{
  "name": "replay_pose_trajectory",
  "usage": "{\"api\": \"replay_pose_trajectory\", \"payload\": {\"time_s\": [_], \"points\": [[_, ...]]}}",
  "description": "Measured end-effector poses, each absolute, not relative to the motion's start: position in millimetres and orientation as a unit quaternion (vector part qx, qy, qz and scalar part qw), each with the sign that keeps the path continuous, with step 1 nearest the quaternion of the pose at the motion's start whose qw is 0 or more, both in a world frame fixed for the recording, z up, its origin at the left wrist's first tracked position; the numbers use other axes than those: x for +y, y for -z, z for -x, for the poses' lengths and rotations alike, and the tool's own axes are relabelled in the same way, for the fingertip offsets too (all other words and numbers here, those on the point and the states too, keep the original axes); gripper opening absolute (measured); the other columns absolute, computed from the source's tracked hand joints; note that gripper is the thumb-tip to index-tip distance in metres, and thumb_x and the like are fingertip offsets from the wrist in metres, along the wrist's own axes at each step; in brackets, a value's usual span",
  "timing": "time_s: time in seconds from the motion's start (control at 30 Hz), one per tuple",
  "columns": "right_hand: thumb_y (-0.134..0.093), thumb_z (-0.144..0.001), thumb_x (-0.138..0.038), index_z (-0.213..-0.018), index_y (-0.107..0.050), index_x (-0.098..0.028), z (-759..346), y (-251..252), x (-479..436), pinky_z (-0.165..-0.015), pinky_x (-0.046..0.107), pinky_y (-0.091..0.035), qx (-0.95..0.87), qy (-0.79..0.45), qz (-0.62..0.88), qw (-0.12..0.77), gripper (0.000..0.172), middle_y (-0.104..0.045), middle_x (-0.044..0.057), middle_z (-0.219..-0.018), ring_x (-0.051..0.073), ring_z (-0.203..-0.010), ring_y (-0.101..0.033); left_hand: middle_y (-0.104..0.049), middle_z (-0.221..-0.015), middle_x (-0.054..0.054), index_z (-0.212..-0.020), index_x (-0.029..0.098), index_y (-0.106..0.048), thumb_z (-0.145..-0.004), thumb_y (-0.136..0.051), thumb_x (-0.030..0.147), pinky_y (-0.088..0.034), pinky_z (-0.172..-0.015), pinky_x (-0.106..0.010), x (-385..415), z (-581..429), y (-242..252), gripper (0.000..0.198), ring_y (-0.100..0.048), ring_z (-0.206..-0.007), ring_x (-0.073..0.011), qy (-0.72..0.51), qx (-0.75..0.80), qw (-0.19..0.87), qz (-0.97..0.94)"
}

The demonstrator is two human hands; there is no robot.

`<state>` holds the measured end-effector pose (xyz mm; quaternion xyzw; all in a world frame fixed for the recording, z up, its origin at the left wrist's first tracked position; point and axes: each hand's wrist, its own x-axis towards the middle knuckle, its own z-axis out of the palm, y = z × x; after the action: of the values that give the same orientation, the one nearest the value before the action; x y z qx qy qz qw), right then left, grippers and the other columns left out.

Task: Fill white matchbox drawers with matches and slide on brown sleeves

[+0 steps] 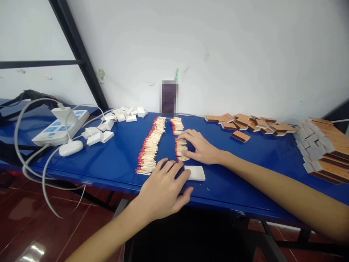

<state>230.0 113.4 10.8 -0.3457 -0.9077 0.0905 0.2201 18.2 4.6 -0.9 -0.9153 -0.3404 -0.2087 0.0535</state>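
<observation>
Near the table's front edge, my left hand (165, 191) is open, palm down, its fingers spread. Its index fingertip is at the left end of a white matchbox tray (196, 173), which looks empty. My right hand (200, 147) reaches over the shorter row of red-tipped matches (178, 125). Its thumb and fingers are apart along the near part of that row, touching the matches or just above them. Left of it runs a longer row of matches (149, 145), heads to the left. The fingers of my left hand cover a little of that row's near end.
White matchbox trays (105, 125) lie in a heap at the back left. Brown matchbox sleeves (242, 122) are scattered at the back right, and stacked matchboxes (327, 149) stand at far right. A power strip (60, 127) with white cables (45, 182) occupies the left side.
</observation>
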Motion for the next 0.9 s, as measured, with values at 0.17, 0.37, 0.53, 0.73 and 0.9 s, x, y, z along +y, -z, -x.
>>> {"api": "replay_pose_trajectory", "payload": {"time_s": [0.17, 0.37, 0.53, 0.73, 0.9], "points": [[-0.057, -0.088, -0.036, -0.121, -0.052, -0.025, -230.0, -10.3, 114.1, -0.097, 0.047, -0.037, -0.908, -0.093, 0.345, 0.221, 0.035, -0.056, 0.010, -0.124, 0.029, -0.115, -0.049, -0.062, -0.123, -0.011, -0.121, 0.018, -0.059, -0.098, -0.047, 0.036, -0.039, -0.107, -0.052, 4.8, -18.4, 1.3, 0.032, -0.056, -0.115, -0.0296, 0.208, -0.340, 0.055, 0.915], [-0.059, -0.087, -0.036, -0.120, -0.051, -0.025, -230.6, -10.4, 114.4, -0.098, 0.049, -0.037, -0.908, -0.102, 0.342, 0.219, 0.036, -0.056, 0.010, -0.125, 0.030, -0.116, -0.049, -0.062, -0.122, -0.011, -0.120, 0.018, -0.059, -0.098, -0.048, 0.036, -0.039, -0.107, -0.052, 4.3, -18.7, 1.5, 0.031, -0.057, -0.114, -0.0290, 0.208, -0.340, 0.055, 0.915], [-0.058, -0.089, -0.039, -0.121, -0.051, -0.025, -230.6, -9.7, 114.6, -0.098, 0.049, -0.037, -0.909, -0.102, 0.339, 0.221, 0.036, -0.056, 0.010, -0.125, 0.030, -0.116, -0.049, -0.062, -0.123, -0.011, -0.120, 0.018, -0.059, -0.099, -0.046, 0.037, -0.039, -0.107, -0.051, 4.2, -18.0, 0.9, 0.032, -0.056, -0.115, -0.0293, 0.203, -0.341, 0.055, 0.916], [-0.057, -0.090, -0.043, -0.122, -0.051, -0.025, -230.8, -11.5, 113.4, -0.098, 0.050, -0.036, -0.912, -0.109, 0.334, 0.213, 0.037, -0.055, 0.011, -0.126, 0.031, -0.116, -0.048, -0.062, -0.121, -0.011, -0.120, 0.018, -0.059, -0.098, -0.047, 0.037, -0.039, -0.107, -0.052, 5.0, -18.7, 1.1, 0.031, -0.057, -0.114, -0.0291, 0.205, -0.339, 0.055, 0.916], [-0.062, -0.087, -0.044, -0.125, -0.049, -0.026, -230.7, -13.5, 112.2, -0.099, 0.052, -0.036, -0.916, -0.115, 0.331, 0.195, 0.044, -0.054, 0.010, -0.130, 0.032, -0.118, -0.047, -0.063, -0.119, -0.011, -0.119, 0.017, -0.060, -0.098, -0.047, 0.037, -0.041, -0.105, -0.051, 4.6, -17.9, 1.3, 0.031, -0.058, -0.113, -0.0296, 0.211, -0.337, 0.057, 0.916]]}}
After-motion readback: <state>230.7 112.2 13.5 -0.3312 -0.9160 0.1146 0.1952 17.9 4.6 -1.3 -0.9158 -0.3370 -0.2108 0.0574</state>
